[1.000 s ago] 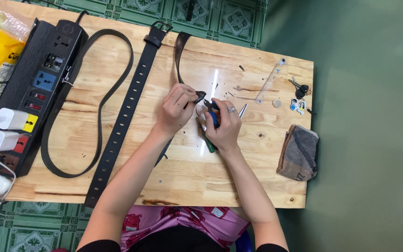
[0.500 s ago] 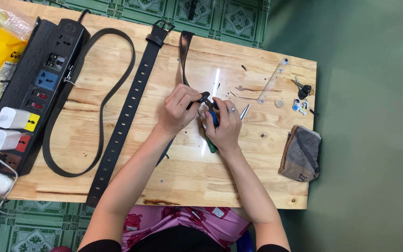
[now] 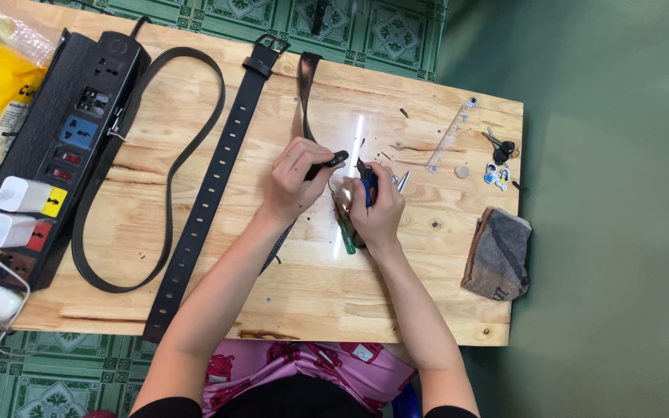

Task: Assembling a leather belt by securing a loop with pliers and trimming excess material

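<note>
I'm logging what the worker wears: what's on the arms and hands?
Both forearms are bare to above the elbow, with dark short sleeves at the frame's bottom edge. The left hand and right hand wear no gloves; rings or a watch, none visible.

Matt black leather belt (image 3: 209, 186) lies on glossy, varnished pale wood table (image 3: 218, 294), beside rough grey cloth (image 3: 499, 255).

Open tabletop (image 3: 396, 310) near the front edge, wide enough for hands. Blocked left by long black belts (image 3: 210, 186) and a power strip (image 3: 56, 162). Crowded right by grey cloth (image 3: 499, 255), clear ruler (image 3: 451, 135), keys (image 3: 499, 149).
</note>
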